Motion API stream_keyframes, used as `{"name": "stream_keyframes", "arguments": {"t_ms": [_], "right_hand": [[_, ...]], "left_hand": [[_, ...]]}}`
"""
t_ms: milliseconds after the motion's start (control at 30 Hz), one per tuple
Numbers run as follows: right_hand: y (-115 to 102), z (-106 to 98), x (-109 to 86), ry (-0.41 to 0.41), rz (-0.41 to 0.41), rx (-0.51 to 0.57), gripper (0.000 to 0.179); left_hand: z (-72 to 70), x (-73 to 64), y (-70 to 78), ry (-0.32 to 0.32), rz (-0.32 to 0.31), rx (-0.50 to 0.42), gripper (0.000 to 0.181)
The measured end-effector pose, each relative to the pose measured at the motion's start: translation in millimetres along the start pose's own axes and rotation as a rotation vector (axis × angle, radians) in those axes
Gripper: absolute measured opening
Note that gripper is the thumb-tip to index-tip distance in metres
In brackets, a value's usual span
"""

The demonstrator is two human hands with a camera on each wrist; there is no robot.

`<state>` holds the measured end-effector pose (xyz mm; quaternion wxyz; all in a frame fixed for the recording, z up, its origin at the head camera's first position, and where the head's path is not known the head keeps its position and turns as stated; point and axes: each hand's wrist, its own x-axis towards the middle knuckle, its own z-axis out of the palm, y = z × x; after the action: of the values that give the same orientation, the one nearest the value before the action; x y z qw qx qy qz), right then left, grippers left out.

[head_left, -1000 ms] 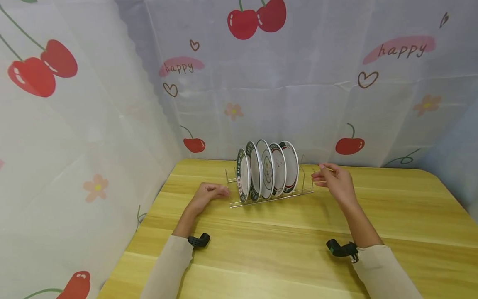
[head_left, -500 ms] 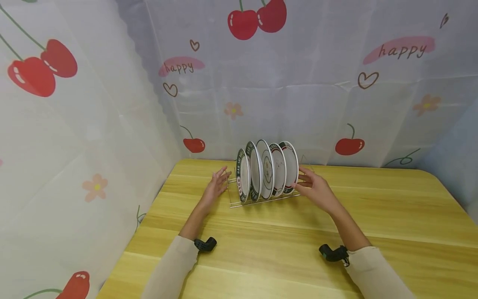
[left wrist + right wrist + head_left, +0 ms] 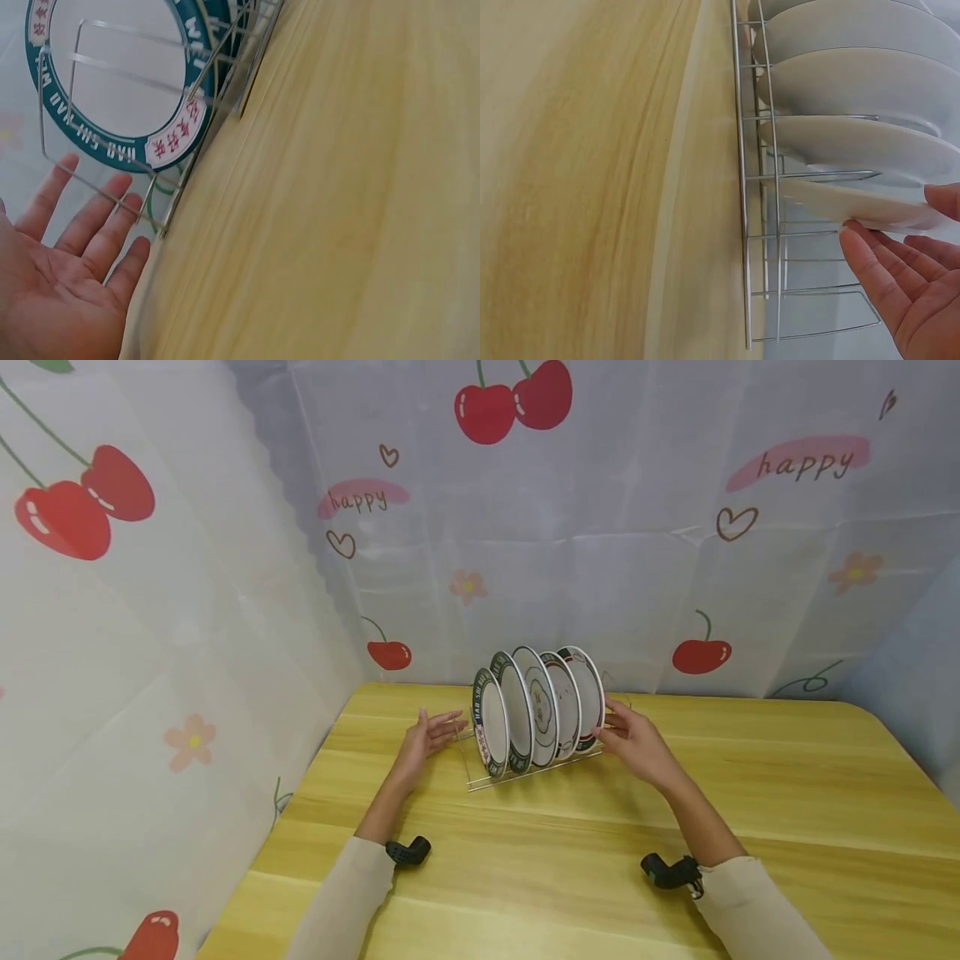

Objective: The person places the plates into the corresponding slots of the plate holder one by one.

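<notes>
Several white plates with dark green patterned rims stand on edge in a silver wire dish rack (image 3: pixel 525 773). My right hand (image 3: pixel 637 743) pinches the rightmost plate (image 3: pixel 591 693), its thumb on one side and fingers on the other. That plate (image 3: pixel 832 204) still sits among the wires of the rack (image 3: pixel 777 247) in the right wrist view. My left hand (image 3: pixel 420 747) is spread beside the rack's left end, fingers extended at the end wire. In the left wrist view the palm of the left hand (image 3: pixel 67 285) faces up, near the green-lettered leftmost plate (image 3: pixel 124 67).
The rack stands on a wood-grain table (image 3: pixel 540 868), close to its back edge. Behind it hangs a pale curtain (image 3: pixel 585 568) printed with cherries, and another patterned sheet (image 3: pixel 187 635) covers the left side. Black wrist cameras sit at both sleeves.
My right hand has moved left from the rack's end wire to the rightmost plate. My left hand has let go of its pinch and spread out. The rack's left end has shifted slightly towards me.
</notes>
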<state>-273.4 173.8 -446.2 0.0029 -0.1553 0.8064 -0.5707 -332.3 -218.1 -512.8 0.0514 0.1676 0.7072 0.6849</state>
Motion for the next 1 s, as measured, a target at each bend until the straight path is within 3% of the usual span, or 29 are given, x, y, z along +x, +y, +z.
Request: {"name": "stream_keyframes", "arguments": {"t_ms": [133, 367, 567, 700, 833, 900, 1000], "right_hand": [[1.2, -5.3, -1.8, -0.004, 0.019, 0.029, 0.057], [1.7, -13.3, -1.7, -0.012, 0.045, 0.058, 0.055], [6.0, -13.9, 1.4, -0.010, 0.040, 0.072, 0.052], [5.0, -15.3, 2.3, 0.007, 0.051, 0.069, 0.050], [2.1, -15.8, -0.7, 0.033, 0.103, 0.085, 0.053], [-1.0, -14.3, -4.2, 0.073, 0.164, 0.139, 0.055], [-8.1, -6.9, -10.3, 0.197, 0.256, 0.249, 0.060]], "left_hand": [[-3.8, -0.4, 0.6, -0.051, -0.034, -0.020, 0.086], [-13.9, -2.8, 3.7, -0.234, -0.084, 0.038, 0.068], [-19.4, -11.2, 7.1, -0.391, -0.078, 0.036, 0.058], [-20.2, -12.0, 8.4, -0.446, -0.076, 0.008, 0.052], [-19.9, -10.9, 7.5, -0.415, -0.070, -0.014, 0.050], [-20.0, -8.7, 8.0, -0.328, -0.067, -0.022, 0.051], [-20.1, 0.2, 13.0, -0.143, -0.057, -0.005, 0.054]]}}
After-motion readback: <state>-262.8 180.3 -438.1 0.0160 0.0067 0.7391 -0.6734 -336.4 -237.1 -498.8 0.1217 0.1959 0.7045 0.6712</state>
